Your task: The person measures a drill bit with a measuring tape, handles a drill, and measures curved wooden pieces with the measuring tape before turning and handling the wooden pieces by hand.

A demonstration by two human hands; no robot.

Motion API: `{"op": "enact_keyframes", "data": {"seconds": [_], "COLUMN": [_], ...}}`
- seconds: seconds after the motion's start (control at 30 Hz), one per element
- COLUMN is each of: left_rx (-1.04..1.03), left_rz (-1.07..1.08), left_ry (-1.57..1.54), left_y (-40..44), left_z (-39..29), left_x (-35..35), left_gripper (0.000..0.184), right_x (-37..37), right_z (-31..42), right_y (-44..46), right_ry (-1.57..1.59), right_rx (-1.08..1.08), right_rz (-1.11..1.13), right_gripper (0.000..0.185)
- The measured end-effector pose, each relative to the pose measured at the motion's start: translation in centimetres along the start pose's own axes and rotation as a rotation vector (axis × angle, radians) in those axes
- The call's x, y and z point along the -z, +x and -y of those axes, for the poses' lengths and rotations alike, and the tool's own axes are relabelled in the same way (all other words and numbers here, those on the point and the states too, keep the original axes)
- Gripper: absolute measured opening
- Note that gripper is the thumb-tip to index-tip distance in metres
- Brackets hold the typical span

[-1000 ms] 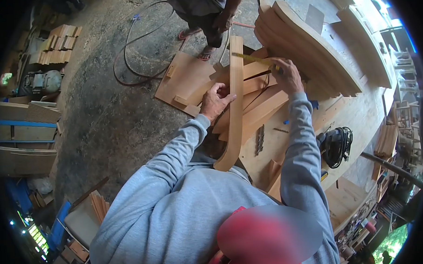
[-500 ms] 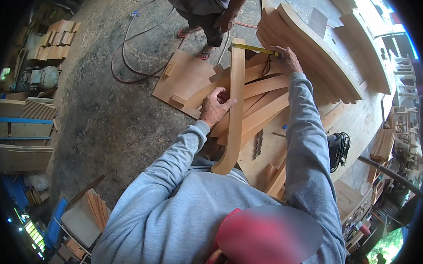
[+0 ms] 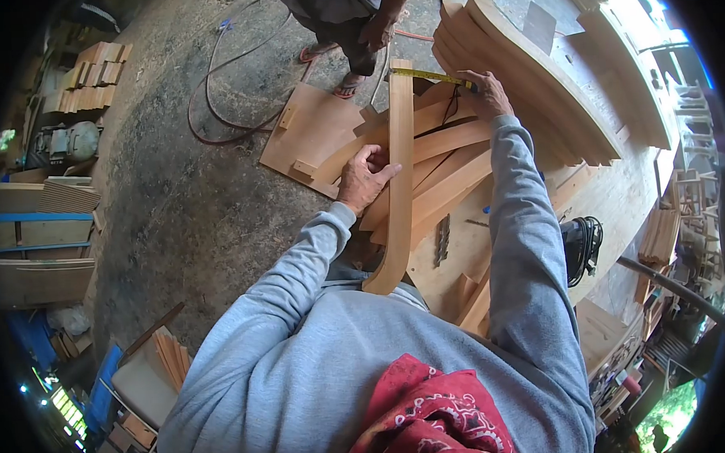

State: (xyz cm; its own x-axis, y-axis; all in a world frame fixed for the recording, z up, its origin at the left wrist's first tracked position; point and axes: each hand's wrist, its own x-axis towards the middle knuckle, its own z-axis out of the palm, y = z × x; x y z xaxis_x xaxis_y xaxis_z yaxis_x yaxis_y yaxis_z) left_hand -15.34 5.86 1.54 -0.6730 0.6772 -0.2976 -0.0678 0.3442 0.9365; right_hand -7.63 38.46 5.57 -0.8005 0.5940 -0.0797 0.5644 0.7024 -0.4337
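A long wooden piece, curved at its lower end [image 3: 402, 161], stands lengthwise in front of me, its bent end by my lap. My left hand [image 3: 366, 178] grips its left edge, thumb on the near face and fingers curled partly out of sight. Near the top end, my right hand [image 3: 490, 96] is closed around a tape measure [image 3: 471, 86]. Its yellow blade [image 3: 429, 75] is pulled out across the upper end of the piece. Behind and to the right lie several more curved wooden pieces [image 3: 451, 139], overlapping one another.
Stacked curved boards [image 3: 525, 77] fill the upper right of the worktable [image 3: 617, 198]. A black coiled cord [image 3: 584, 247] and a drill bit [image 3: 443, 241] lie nearer. Another person [image 3: 343, 23] stands opposite. A hose [image 3: 208, 104] loops over the floor; a flat panel [image 3: 307, 128] sits left.
The view has shifted slightly, bringing the red bandana on my chest into sight. Both hands keep their hold, with the blade still across the top of the wooden piece.
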Motion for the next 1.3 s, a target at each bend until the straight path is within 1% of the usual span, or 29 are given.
{"op": "enact_keyframes", "data": {"seconds": [0.07,0.17,0.2,0.27,0.3,0.37,0.4,0.43,0.53,0.57,0.7,0.77,0.87,0.97,1.07,1.2,1.3], "left_rx": [-0.025,-0.019,-0.006,-0.048,-0.085,-0.15,-0.181,-0.096,-0.021,0.092,0.019,0.001,0.001,-0.02,-0.031,0.02,0.013], "left_rz": [-0.017,-0.015,-0.011,0.022,0.038,0.049,0.06,0.141,0.244,0.31,0.323,0.316,0.342,0.335,0.335,0.34,0.332], "left_ry": [0.043,0.098,0.114,0.055,0.025,0.198,0.283,0.17,0.27,0.253,0.342,0.378,0.335,0.334,0.321,0.271,0.266], "left_y": [0.1,0.1,-0.1,-0.9,-0.9,-2.9,-4.1,-5.0,-8.3,-9.1,-10.5,-10.1,-9.8,-9.7,-9.7,-9.8,-9.9], "left_z": [-0.3,-0.7,-0.6,0.4,0.5,0.1,0.1,0.9,0.5,0.2,1.1,1.1,1.6,1.9,2.2,2.2,2.2], "left_x": [0.0,0.2,0.3,0.0,0.0,0.5,0.7,0.8,1.7,2.0,2.0,2.1,2.0,1.9,2.0,1.9,1.9], "left_gripper": [0.054,0.057,0.059,0.061,0.062,0.067,0.07,0.071,0.069,0.068,0.067,0.067,0.066,0.059,0.059,0.062,0.063], "right_x": [-0.3,-0.6,0.3,0.4,0.2,0.4,0.6,1.0,1.4,1.4,1.0,0.6,-0.1,-0.5,-0.6,-0.6,-0.8], "right_z": [-0.4,-1.0,0.9,2.2,2.6,3.4,4.0,4.7,6.0,6.2,6.7,6.6,6.2,5.7,5.3,5.2,5.2], "right_y": [-0.1,-0.9,-2.7,-5.5,-7.0,-11.0,-13.2,-15.3,-21.0,-22.4,-26.7,-27.9,-28.8,-29.2,-29.3,-29.3,-29.3], "right_ry": [-0.004,0.103,0.106,0.088,0.137,0.23,0.233,0.235,0.26,0.271,0.297,0.227,0.177,0.171,0.182,0.184,0.175], "right_rx": [0.032,0.079,0.077,0.084,0.137,0.235,0.188,0.141,0.021,-0.012,-0.053,-0.038,-0.032,-0.034,-0.047,-0.073,-0.056], "right_rz": [-0.011,0.008,0.005,-0.014,-0.034,-0.081,-0.043,-0.007,0.062,0.076,0.109,0.107,0.1,0.103,0.106,0.119,0.101], "right_gripper": [0.039,0.037,0.035,0.034,0.032,0.028,0.027,0.026,0.027,0.028,0.035,0.035,0.036,0.034,0.032,0.032,0.032]}}
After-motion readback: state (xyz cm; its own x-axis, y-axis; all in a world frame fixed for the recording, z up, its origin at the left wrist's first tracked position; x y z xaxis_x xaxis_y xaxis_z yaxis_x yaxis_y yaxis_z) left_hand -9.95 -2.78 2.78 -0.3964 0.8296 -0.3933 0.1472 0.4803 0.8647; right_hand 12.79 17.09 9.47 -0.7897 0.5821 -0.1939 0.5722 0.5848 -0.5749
